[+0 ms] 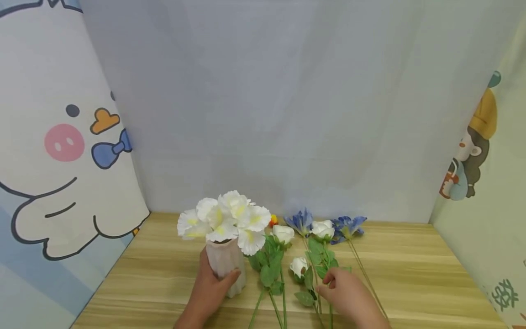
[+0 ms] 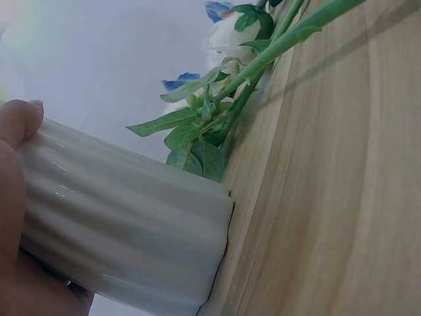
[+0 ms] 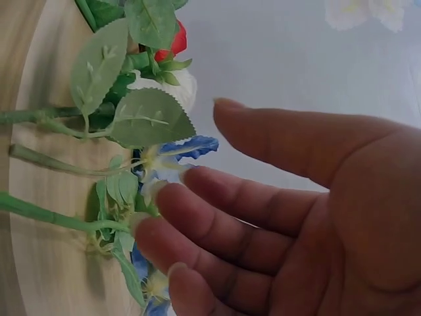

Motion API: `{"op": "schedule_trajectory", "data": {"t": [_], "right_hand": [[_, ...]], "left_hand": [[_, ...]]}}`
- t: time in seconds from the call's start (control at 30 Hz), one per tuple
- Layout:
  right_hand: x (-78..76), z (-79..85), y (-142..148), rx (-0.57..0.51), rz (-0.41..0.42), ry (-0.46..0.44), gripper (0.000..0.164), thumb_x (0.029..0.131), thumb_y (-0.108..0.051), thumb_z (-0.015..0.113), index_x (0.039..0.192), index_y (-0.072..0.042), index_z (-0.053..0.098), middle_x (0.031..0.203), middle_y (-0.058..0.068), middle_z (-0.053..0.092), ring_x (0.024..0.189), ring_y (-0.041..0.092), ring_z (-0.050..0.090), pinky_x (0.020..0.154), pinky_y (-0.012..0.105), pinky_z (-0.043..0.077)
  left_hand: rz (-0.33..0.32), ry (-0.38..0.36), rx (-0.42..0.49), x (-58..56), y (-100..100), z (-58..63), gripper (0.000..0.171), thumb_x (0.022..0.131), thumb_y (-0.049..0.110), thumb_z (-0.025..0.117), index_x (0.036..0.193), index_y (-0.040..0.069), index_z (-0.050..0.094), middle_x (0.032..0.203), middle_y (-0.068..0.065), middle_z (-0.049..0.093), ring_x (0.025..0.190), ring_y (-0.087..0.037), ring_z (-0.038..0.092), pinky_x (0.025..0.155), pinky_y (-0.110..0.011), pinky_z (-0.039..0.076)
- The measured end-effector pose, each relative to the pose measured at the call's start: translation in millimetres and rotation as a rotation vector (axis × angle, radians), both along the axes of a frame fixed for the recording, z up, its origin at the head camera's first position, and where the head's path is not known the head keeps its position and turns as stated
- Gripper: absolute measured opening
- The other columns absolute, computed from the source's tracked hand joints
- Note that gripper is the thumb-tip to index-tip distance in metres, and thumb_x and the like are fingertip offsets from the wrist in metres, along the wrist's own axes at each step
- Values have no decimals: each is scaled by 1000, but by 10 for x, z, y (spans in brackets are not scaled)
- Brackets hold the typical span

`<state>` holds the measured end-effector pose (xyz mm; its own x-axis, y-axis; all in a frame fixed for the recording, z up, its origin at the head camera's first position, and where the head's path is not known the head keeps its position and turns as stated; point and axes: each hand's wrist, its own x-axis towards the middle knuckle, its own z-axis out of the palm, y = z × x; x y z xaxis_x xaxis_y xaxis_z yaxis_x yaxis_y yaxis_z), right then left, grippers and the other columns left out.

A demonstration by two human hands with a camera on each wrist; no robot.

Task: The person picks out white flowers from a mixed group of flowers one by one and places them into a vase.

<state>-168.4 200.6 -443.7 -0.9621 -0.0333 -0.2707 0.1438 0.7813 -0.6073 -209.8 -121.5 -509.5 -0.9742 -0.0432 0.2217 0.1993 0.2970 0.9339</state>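
Note:
My left hand (image 1: 210,284) grips a white fluted vase (image 1: 221,257) around its side, thumb across the front. White ruffled flowers with yellow centres (image 1: 222,224) stand in it. The left wrist view shows the vase (image 2: 131,210) with its base at the wooden table. My right hand (image 1: 347,292) hovers over the stems of loose flowers, nearest a small white rose (image 1: 299,266) and green leaves (image 1: 305,299). In the right wrist view its thumb and relaxed fingers stand apart with nothing between them, close to a serrated leaf (image 3: 154,118).
More flowers lie on the wooden table (image 1: 419,274): white roses (image 1: 283,233), blue flowers (image 1: 301,222) and a partly hidden red-yellow bloom (image 1: 273,220). Their stems point toward the front edge. A grey cloth (image 1: 267,114) hangs behind, with printed cloths at both sides.

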Motion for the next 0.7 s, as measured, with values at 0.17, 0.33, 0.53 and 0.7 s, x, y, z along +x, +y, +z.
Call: {"op": "schedule_trajectory", "data": {"t": [0.17,0.33,0.53,0.7], "right_hand": [[-3,-28,-12,-35,30,-62,29,84,-38,68,93,-11,63,85,0,60,73,18,56,61,39,45],[-7,-57,-18,-44,70,-53,24,84,-33,68,86,-9,65,73,-2,57,62,15,51,56,36,44],[15,-142,-45,-115,93,-101,27,82,-21,69,61,-14,53,52,-5,31,47,12,27,48,30,35],[29,-247,-64,-147,107,-133,37,75,-8,69,51,-19,43,48,-6,26,46,12,20,44,29,29]], "left_hand": [[5,-18,0,-1,0,0,98,72,35,81,144,21,15,121,-6,47,106,-25,52,90,-47,40],[-3,-10,-2,-3,-12,-10,97,73,37,80,143,22,15,122,-5,46,108,-24,51,92,-48,39],[-4,18,7,-7,-12,21,93,73,34,81,141,21,18,122,-4,45,108,-23,50,92,-47,38],[-1,6,-1,8,-11,21,94,72,33,81,142,20,18,122,-5,46,108,-24,51,92,-48,39]]}}
